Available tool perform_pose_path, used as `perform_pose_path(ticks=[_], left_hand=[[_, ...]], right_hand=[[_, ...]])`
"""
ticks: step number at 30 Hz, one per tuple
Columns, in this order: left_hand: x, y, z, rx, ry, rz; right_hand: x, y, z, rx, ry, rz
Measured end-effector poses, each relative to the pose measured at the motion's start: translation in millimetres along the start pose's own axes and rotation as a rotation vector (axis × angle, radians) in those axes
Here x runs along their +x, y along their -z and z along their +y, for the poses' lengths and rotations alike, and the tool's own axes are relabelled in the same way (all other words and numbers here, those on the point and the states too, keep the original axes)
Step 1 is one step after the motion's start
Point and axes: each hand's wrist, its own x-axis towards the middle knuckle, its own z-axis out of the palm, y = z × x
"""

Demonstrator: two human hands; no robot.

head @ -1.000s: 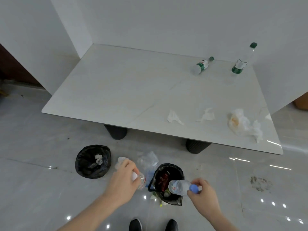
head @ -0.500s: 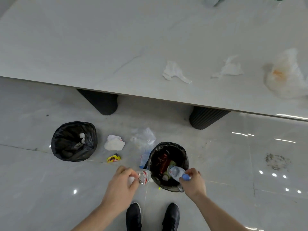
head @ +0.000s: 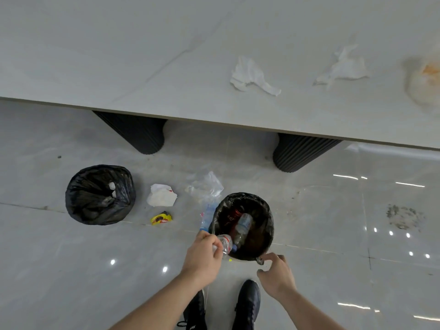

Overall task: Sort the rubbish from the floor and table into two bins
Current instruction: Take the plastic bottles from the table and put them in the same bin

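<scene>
On the floor below the table's near edge [head: 214, 120], the person is standing over the right-hand bin [head: 267, 225]. Since half a second ago the right hand [head: 277, 276] has let go of its blue-capped bottle [head: 241, 228], which is now lying inside that bin, long axis slanting, cap toward the near rim. That hand is hovering beside the bin's near rim, fingers loosely curled and holding nothing. The left hand [head: 204, 257] is gripping a second clear bottle [head: 225, 244], fingers wrapped round its end; its long axis is pointing up and right over the bin's near-left rim. Left of this bin are lying a clear plastic bag [head: 206, 186], a crumpled white paper [head: 162, 195] and a yellow wrapper [head: 162, 218], then the left-hand bin [head: 100, 195]. Two tissues [head: 252, 76] are lying near the table's near edge.
</scene>
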Motion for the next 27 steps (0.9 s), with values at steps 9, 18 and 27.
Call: perform_pose_path(ticks=[9,18,27], left_hand=[[27,-39,20,0.064,-0.075,-0.091],[43,-67,3,0.270,-0.089,-0.389],[8,-8,13,0.347,-0.111,-0.316]], right_hand=[[13,38,10,-0.010,0.068,0.089],[17,39,15,-0.046,0.088,0.066],[-21,72,-1,-0.075,0.109,0.036]])
